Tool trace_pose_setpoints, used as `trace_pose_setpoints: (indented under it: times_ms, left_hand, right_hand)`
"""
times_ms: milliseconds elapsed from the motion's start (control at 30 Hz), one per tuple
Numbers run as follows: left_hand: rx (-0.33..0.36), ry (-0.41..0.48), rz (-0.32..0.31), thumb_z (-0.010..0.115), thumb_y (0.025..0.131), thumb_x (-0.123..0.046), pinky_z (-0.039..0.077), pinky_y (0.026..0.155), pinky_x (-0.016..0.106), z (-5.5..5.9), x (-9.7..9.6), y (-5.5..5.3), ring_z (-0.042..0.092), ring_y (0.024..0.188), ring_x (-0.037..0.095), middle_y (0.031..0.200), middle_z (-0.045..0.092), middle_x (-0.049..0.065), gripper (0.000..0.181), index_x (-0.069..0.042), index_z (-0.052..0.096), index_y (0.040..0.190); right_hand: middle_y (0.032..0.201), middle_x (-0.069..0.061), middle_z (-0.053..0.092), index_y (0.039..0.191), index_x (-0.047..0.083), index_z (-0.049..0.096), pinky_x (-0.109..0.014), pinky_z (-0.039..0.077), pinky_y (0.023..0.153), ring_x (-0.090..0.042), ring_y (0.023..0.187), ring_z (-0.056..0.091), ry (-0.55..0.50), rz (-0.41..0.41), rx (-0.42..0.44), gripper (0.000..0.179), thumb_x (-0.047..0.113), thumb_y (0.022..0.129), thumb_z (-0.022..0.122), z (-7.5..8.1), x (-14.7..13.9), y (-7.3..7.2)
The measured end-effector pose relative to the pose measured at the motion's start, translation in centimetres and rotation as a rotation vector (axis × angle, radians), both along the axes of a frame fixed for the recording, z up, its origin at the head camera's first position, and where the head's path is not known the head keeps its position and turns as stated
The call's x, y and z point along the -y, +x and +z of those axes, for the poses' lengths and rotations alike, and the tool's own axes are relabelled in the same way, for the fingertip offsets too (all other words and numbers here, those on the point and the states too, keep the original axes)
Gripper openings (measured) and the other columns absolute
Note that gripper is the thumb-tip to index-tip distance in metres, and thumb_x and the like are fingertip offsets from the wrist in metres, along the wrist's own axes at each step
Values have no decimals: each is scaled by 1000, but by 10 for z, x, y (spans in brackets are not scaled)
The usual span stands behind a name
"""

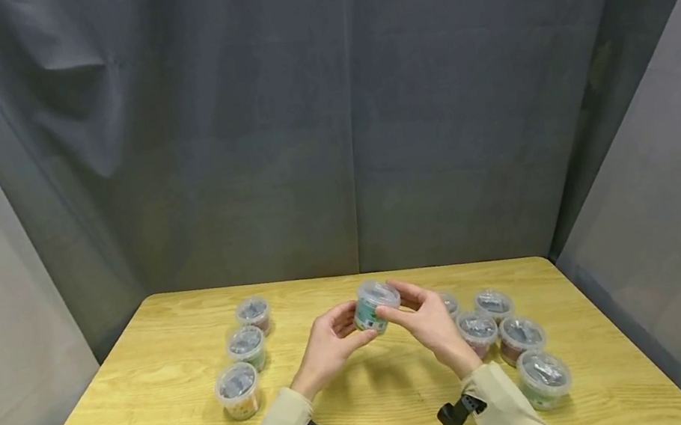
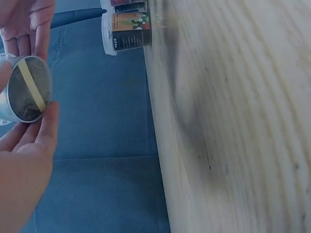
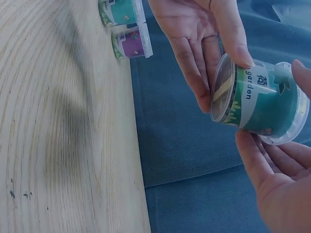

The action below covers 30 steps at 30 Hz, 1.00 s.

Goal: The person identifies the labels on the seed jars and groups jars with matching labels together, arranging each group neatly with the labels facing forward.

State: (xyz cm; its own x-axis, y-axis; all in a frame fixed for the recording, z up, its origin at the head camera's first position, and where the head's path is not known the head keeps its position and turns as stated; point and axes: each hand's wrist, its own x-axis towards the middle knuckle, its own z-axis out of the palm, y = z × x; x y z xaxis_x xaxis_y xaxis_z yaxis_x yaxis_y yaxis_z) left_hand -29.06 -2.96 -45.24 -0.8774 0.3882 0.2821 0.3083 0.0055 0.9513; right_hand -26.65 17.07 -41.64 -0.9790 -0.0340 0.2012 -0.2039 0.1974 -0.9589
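Observation:
Both hands hold up a clear plastic tub (image 1: 372, 311) with a translucent lid and a teal label, tilted above the table. My left hand (image 1: 331, 342) grips it from the left, its thumb near the base. The right hand (image 1: 426, 320) pinches it from the right, thumb on the near side and fingers behind, close to the lid. In the right wrist view the teal label (image 3: 272, 97) carries the word "garden" and a dark leaf shape. A pale strip (image 2: 32, 85) crosses the dark base in the left wrist view.
Three lidded tubs stand in a row at the left, the nearest tub (image 1: 238, 390) with an orange-yellow label. Several more cluster by my right forearm, including a green-labelled tub (image 1: 544, 378). The wooden table (image 1: 141, 399) ends at a grey-blue curtain (image 1: 247, 145).

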Motion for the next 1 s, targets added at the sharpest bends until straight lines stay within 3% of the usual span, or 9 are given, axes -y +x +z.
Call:
trace_pose_setpoints:
  times_ms: [233, 400, 633, 800, 1000]
  left_hand:
    - [-27, -44, 17, 76, 87, -23, 42, 110, 50, 8, 5, -2, 56, 127, 29, 137, 58, 11, 63, -12, 49, 143]
    - [-42, -6, -4, 72, 91, -23, 48, 105, 46, 15, 8, -3, 55, 127, 30, 141, 55, 12, 66, -18, 41, 149]
    - [-83, 13, -19, 68, 94, -21, 50, 104, 37, 22, 9, -2, 54, 128, 28, 139, 58, 7, 47, -19, 55, 139]
    - [-101, -61, -30, 70, 92, -21, 52, 101, 36, 27, 12, -3, 57, 125, 28, 138, 58, 5, 39, -16, 63, 129]
    - [-236, -250, -10, 74, 89, -18, 53, 98, 45, 40, 18, -6, 63, 116, 31, 125, 64, 8, 26, -12, 65, 112]
  right_hand:
    - [139, -13, 57, 140, 10, 53, -43, 49, 104, -28, 125, 56, 25, 46, -35, 64, 25, 84, 79, 2, 2, -3]
    - [140, -12, 56, 141, 10, 52, -42, 50, 103, -29, 126, 55, 32, 63, -25, 68, 26, 82, 81, -2, 2, -6]
    - [136, -13, 59, 141, 11, 52, -32, 56, 93, -29, 122, 59, 38, 87, -39, 70, 26, 80, 82, -6, 0, -10]
    - [135, -13, 59, 142, 12, 52, -28, 58, 86, -29, 118, 62, 64, 102, -53, 71, 27, 79, 83, -6, 0, -10]
    - [132, -16, 61, 139, 9, 54, -29, 58, 87, -30, 117, 63, 83, 101, -92, 71, 23, 77, 85, -9, 3, -14]
